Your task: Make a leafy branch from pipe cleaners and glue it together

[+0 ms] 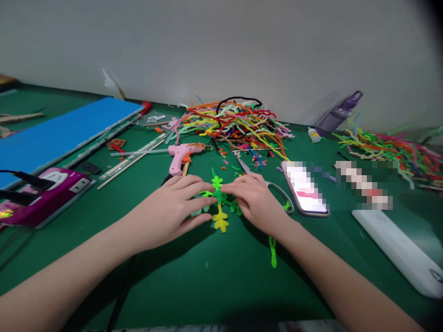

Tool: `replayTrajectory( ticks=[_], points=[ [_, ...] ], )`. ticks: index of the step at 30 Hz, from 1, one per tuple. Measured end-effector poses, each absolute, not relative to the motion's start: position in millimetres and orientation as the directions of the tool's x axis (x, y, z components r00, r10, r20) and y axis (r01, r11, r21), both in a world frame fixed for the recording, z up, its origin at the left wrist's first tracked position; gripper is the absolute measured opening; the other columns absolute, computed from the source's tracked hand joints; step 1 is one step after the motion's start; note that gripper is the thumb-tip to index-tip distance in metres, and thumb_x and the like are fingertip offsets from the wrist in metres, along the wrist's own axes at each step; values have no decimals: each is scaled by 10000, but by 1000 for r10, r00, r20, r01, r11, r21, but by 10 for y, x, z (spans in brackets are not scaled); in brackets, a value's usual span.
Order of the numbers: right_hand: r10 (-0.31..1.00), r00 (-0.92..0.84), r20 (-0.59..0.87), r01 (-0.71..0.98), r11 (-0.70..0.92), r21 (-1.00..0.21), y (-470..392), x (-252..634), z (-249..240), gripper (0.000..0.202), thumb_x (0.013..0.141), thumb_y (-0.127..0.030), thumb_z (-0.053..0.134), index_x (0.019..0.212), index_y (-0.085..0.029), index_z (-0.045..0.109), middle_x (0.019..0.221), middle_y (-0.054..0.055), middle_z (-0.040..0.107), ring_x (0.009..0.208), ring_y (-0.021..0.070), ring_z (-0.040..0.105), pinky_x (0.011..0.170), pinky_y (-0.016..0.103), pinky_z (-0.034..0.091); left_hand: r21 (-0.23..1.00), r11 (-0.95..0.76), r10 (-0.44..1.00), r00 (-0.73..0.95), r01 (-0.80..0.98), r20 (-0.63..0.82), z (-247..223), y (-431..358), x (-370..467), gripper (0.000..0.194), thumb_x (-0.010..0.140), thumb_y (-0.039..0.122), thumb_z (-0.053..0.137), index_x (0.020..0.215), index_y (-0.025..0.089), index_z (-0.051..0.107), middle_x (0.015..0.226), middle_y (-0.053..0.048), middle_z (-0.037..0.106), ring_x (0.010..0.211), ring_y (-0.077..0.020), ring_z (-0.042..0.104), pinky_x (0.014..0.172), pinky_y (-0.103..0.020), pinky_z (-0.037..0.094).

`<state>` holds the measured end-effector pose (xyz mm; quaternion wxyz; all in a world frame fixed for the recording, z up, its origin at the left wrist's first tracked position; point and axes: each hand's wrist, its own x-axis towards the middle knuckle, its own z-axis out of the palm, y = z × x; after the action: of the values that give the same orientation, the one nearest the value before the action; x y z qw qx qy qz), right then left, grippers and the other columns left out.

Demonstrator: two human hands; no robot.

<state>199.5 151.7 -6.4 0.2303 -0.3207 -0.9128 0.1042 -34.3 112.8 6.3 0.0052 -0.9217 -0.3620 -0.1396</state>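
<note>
A fuzzy pipe-cleaner piece with green and yellow leaf shapes (220, 222) lies on the green table (207, 286), between my two hands. My left hand (182, 203) reaches it from the left, fingers apart and fingertips at its centre. From the right, my right hand (254, 198) has its fingers closed together at the piece's middle; what lies between the fingertips is too small to make out. Behind my right hand lie scissors (284, 196), partly hidden. A looped green strip (273, 253) rests below my right wrist.
A pink glue gun (178, 159) lies behind my left hand. Further back is a pile of coloured pipe cleaners (235, 120). A lit phone (306, 189), a white device (398, 253) and a purple bottle (337, 115) stand right; a magenta power box (44, 196) and blue board (69, 133) lie left.
</note>
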Motion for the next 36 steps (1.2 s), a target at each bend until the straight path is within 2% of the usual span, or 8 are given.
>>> replayTrajectory(
  ticks=[11,22,28,36],
  points=[
    [630,-715,304,549,774,-315,1501,2006,-80,272,874,-67,461,970,-204,676,1058,-7,698,983,177,572,944,396,272,94,-685,727,667,723,164,36,1158,-350,365,928,463,404,1175,287,609,1209,-76,572,1138,-258,486,1018,-495,350],
    [611,-732,301,545,791,-278,1491,2012,-57,259,883,-96,466,966,-206,685,1023,22,678,961,181,561,937,403,272,80,-671,741,663,737,107,-17,1167,-340,430,922,513,370,1254,302,543,1208,-80,552,1140,-268,480,1001,-506,366],
    [587,-750,304,517,807,-284,1503,2016,-53,266,880,-84,463,976,-208,678,1108,1,673,1010,181,545,979,408,266,75,-671,741,662,738,115,-33,1167,-341,442,918,522,372,1252,288,544,1211,-85,554,1143,-269,482,1000,-496,374],
    [590,-727,352,496,805,-326,1512,2031,-48,311,878,-61,434,1041,-215,648,1059,-9,700,970,163,561,1024,404,256,99,-688,723,668,719,176,5,1156,-331,443,914,490,418,1258,232,529,1235,-81,578,1138,-265,488,1015,-472,360]
  ],
)
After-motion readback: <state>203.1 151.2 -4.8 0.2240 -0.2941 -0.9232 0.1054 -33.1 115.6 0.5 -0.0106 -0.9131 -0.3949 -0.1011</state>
